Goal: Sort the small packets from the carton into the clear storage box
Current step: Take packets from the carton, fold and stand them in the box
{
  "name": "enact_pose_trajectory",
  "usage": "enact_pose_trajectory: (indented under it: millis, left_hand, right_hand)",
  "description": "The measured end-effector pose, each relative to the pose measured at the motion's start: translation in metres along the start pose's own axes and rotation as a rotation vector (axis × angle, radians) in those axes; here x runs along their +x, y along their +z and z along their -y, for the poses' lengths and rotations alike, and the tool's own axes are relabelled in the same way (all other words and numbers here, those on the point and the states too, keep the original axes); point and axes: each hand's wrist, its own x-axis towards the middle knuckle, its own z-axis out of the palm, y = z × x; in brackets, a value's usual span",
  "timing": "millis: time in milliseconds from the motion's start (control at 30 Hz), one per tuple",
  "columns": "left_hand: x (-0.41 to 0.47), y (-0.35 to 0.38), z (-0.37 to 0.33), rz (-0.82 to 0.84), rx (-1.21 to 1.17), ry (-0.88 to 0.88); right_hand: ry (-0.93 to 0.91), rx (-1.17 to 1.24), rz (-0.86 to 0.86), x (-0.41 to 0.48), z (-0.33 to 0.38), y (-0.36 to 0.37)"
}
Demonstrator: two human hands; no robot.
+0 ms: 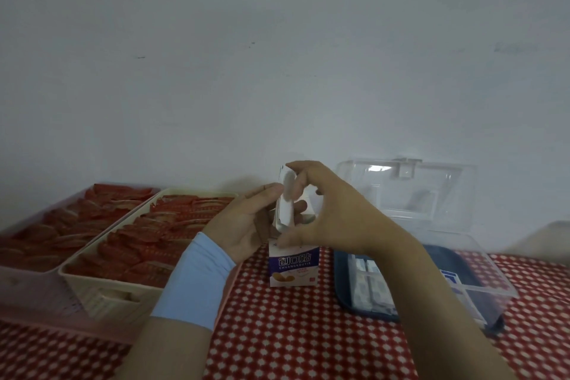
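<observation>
White packets are pinched between both hands' fingers: left hand grips them, right hand pinches their top, just above the purple carton. Clear storage box lies beyond the right fingers.

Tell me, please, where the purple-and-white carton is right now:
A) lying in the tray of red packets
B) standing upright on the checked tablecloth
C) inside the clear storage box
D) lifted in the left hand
B: the carton stands upright on the checked tablecloth, left of the clear storage box.

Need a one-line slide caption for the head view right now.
Both hands, left hand and right hand, hold white packets above the purple carton, beside the open clear storage box.
</observation>
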Motion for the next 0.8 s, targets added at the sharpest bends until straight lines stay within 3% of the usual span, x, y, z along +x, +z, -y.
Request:
enact_pose_trajectory:
  millis: [100,233,367,533,633,800]
  left_hand:
    - [0.0,0.002,0.001,0.0,-0.042,0.017]
    - [0.001,0.004,0.002,0.001,-0.074,0.004]
    - [0.0,0.003,0.002,0.026,-0.069,-0.004]
    - [-0.001,-0.001,-0.008,-0.121,0.03,0.053]
    - [-0.002,-0.01,-0.017,-0.275,0.118,0.161]
    - [-0.004,-0.016,-0.021,-0.336,0.197,0.204]
  right_hand:
    - [-0.101,-0.195,-0.004,0.003,-0.001,0.006]
    - [-0.17,-0.203,-0.08,0.006,-0.006,0.009]
    - [-0.166,-0.189,-0.05,0.006,-0.009,0.011]
    - [-0.039,-0.026,-0.061,0.004,-0.011,0.006]
    - [0.034,-0.236,-0.169,0.01,-0.026,0.002]
    - [0.181,-0.45,0.015,0.016,-0.035,0.014]
